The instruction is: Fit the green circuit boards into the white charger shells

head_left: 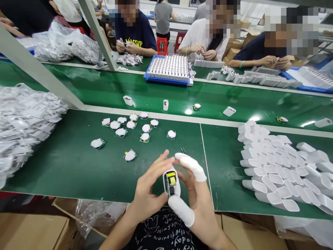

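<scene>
Around my hands the green work mat (65, 166) carries thirteen small circuit boards (145, 137) with white tops, scattered up and to the left of the hands; the nearest one lies just beyond my left fingertips; two thin metal pins (183, 150) lie just above my right forefinger. To the right sits a heap of empty white shells (273, 166), too many to count; to the left, a mound of clear plastic bags (23, 125). A grey slanted strut (39, 69) crosses the upper left and hides part of the conveyor belt (234, 93); on that belt I count four loose white shells and two more boards. Beyond it stands one blue tray (169, 67) packed with white parts, and three seated people face me, each with both hands busy on small white pieces; cardboard boxes (31, 229) show under the near edge.

The white housing (170, 182) is held up over the near edge of the mat, between my two hands, open end toward me, with a yellow component visible inside. My left hand (148, 194) grips it from the left, thumb and fingers pressed against its side; my right hand (200, 198) clasps it from the right, with two white finger cots (192, 166), one on the forefinger arched over the top and one on the thumb below; my fingers cover most of its walls.
</scene>
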`<move>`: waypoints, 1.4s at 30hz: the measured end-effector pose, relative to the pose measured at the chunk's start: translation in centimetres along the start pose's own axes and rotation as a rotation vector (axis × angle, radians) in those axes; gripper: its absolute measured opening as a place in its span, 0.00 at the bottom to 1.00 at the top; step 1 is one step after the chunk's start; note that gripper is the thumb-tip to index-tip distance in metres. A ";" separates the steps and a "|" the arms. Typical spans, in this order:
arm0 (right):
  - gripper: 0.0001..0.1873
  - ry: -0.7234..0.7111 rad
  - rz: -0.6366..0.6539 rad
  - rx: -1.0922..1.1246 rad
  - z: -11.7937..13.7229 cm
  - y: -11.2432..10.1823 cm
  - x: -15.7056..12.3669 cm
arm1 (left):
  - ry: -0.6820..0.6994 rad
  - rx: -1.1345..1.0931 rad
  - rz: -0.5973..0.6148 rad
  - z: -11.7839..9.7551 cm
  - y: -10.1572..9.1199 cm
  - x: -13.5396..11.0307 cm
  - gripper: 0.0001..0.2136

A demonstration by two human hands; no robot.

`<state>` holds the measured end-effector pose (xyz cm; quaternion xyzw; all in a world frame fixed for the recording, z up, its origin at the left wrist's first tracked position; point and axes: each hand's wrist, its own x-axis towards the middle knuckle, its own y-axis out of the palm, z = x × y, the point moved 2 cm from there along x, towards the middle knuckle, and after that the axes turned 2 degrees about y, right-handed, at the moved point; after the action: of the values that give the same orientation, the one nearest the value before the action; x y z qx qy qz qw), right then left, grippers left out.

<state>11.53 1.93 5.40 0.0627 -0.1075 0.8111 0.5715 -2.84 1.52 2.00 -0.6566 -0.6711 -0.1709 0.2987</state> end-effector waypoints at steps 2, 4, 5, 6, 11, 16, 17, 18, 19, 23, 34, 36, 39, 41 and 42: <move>0.35 0.096 0.044 0.072 -0.2 0.1 -0.1 | 0.065 0.063 -0.014 -0.2 0.0 -0.1 0.29; 0.34 0.129 0.096 0.131 -0.2 0.2 -0.1 | 0.117 0.141 -0.006 -0.4 -0.1 -0.2 0.29; 0.33 0.133 0.098 0.159 -0.1 0.2 -0.1 | 0.131 0.171 0.005 -0.6 -0.2 -0.2 0.29; 0.33 0.136 0.092 0.181 0.0 0.2 0.0 | 0.136 0.193 0.021 -0.8 -0.2 -0.2 0.28; 0.25 0.151 0.042 0.222 -0.1 0.2 0.5 | 0.126 0.267 0.035 -2.0 0.0 -0.2 0.29; 0.31 0.010 -0.073 0.064 -0.8 -0.1 -0.9 | 0.031 0.357 -0.131 -2.7 1.0 -0.5 0.29; 0.33 -0.053 -0.104 -0.012 -0.9 -0.1 -1.4 | 0.032 0.375 -0.188 -2.7 1.3 -0.6 0.29; 0.33 -0.111 -0.141 -0.096 -0.9 -0.2 -1.9 | 0.043 0.395 -0.241 -2.6 1.6 -0.5 0.29; 0.33 -0.159 -0.181 -0.177 -0.9 -0.3 -2.2 | 0.056 0.415 -0.284 -2.5 1.9 -0.5 0.29; 0.33 -0.271 -0.241 -0.353 -0.8 -0.4 -2.6 | 0.139 0.465 -0.376 -2.1 2.8 -0.6 0.26; 0.30 -0.449 -0.127 -0.353 -3.0 -0.6 -1.3 | 0.103 0.497 -0.297 -1.7 2.3 -1.6 0.30; 0.28 -0.377 -0.139 -0.330 -3.0 -0.6 -1.1 | 0.084 0.481 -0.285 -1.4 2.3 -1.7 0.29; 0.27 -0.400 -0.150 -0.357 -2.8 -0.5 -1.1 | 0.117 0.503 -0.268 -1.4 2.1 -1.8 0.27; 0.27 -0.436 -0.139 -0.374 -3.0 -0.5 -1.1 | 0.134 0.539 -0.240 -1.4 2.1 -1.7 0.27; 0.27 -0.436 -0.129 -0.372 -3.1 -0.5 -1.1 | 0.132 0.544 -0.229 -1.4 2.2 -1.6 0.28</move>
<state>12.43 1.86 2.23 0.1364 -0.3703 0.7069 0.5869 -0.55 -0.41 1.70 -0.4599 -0.7410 -0.0597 0.4856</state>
